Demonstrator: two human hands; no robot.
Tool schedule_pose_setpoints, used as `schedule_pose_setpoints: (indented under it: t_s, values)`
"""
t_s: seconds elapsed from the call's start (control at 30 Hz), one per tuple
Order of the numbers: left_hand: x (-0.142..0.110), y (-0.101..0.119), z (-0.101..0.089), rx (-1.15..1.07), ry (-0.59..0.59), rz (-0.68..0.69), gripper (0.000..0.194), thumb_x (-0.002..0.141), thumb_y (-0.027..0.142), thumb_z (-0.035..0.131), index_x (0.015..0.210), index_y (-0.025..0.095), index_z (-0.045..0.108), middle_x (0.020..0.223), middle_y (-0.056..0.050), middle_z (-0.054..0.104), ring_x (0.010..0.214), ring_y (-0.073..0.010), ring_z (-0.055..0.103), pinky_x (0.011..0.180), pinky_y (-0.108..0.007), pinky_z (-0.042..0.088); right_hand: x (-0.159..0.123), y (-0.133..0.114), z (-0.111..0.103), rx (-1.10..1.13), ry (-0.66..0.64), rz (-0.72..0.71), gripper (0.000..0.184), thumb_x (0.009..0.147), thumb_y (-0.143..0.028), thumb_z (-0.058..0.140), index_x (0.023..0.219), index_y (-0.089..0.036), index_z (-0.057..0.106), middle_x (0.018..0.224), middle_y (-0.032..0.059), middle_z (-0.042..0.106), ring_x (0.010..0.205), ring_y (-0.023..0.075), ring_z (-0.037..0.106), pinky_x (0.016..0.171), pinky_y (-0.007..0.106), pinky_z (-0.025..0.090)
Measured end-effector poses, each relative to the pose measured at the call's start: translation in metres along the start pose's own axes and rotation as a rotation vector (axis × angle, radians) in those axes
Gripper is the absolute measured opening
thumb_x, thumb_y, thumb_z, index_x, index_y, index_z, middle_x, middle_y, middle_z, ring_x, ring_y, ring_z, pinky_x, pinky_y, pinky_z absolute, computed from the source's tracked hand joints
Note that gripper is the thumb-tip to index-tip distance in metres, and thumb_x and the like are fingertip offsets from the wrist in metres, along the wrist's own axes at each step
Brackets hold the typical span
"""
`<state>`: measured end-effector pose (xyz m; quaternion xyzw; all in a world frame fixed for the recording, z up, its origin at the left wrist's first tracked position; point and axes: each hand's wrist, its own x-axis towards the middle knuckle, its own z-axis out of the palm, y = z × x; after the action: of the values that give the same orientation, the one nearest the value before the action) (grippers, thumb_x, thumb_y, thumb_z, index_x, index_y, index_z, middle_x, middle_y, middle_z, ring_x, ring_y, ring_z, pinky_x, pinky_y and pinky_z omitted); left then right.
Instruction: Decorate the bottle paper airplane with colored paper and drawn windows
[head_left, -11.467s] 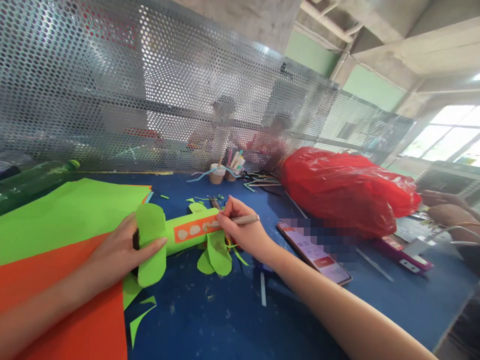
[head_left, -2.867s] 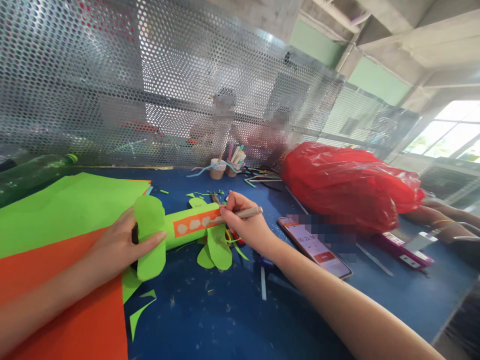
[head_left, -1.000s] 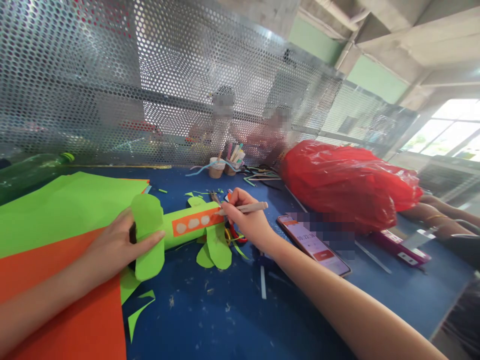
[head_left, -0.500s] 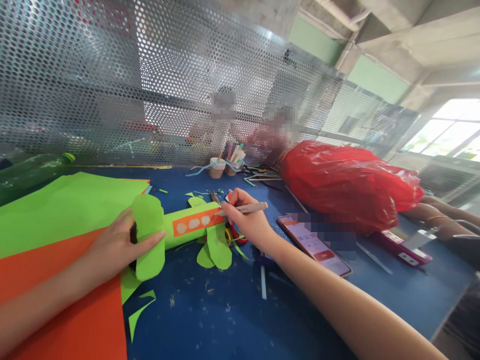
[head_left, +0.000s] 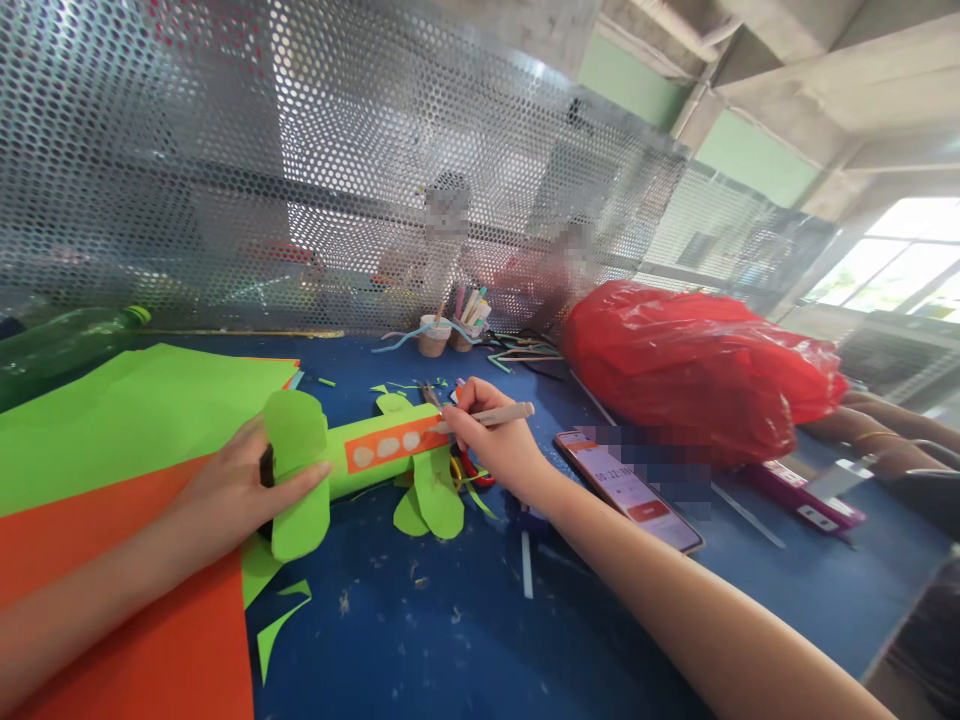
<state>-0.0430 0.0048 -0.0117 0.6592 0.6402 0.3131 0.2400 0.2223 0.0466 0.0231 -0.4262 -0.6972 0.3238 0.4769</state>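
Observation:
A green paper airplane model (head_left: 341, 480) with a tube body lies across the middle of the blue table. Along its side runs an orange strip (head_left: 376, 456) bearing several pale ovals in a row. My left hand (head_left: 247, 475) grips the tube's left end, with the thumb laid over the rounded green paper flap (head_left: 296, 420). In my right hand (head_left: 487, 430) is a light-coloured marker (head_left: 504, 414), pinched between closed fingers. Its tip touches the right part of the strip. Scissors (head_left: 476, 472) with red and yellow handles lie partly hidden behind the model and my right hand.
Green sheets (head_left: 150, 420) and an orange sheet (head_left: 135, 620) cover the left side. A phone (head_left: 630, 490) lies right of my forearm, near a red plastic bag (head_left: 697, 370). Cups of markers (head_left: 433, 337) stand at the back. Another person's arm (head_left: 870, 425) rests at far right.

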Motion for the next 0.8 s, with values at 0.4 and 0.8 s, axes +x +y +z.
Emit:
schedule_pose_setpoints:
  t_s: [0.4,0.8]
  values:
    - [0.0010,0.0003,0.0007,-0.014,0.003,0.002,0.072,0.069,0.075,0.051,0.121,0.026,0.057,0.119,-0.005,0.061,0.104,-0.0309,0.059,0.093,-0.042,0.045,0.0010,0.0007,0.0008,-0.029,0.016,-0.008,0.024,0.078,-0.029,0.060,0.064,-0.023,0.041,0.057,-0.0055,0.046,0.052,0.0115,0.042,0.049,0.024,0.031]
    - [0.0037,-0.0035,0.0027,0.020,0.028,0.016,0.071,0.069,0.075,0.050,0.119,0.025,0.059,0.119,-0.007,0.062,0.106,-0.0324,0.058,0.093,-0.043,0.044,0.0006,0.0011,0.0013,-0.031,0.027,-0.013,0.024,0.078,-0.028,0.060,0.063,-0.023,0.041,0.057,-0.0056,0.046,0.052,0.0112,0.043,0.049,0.024,0.031]
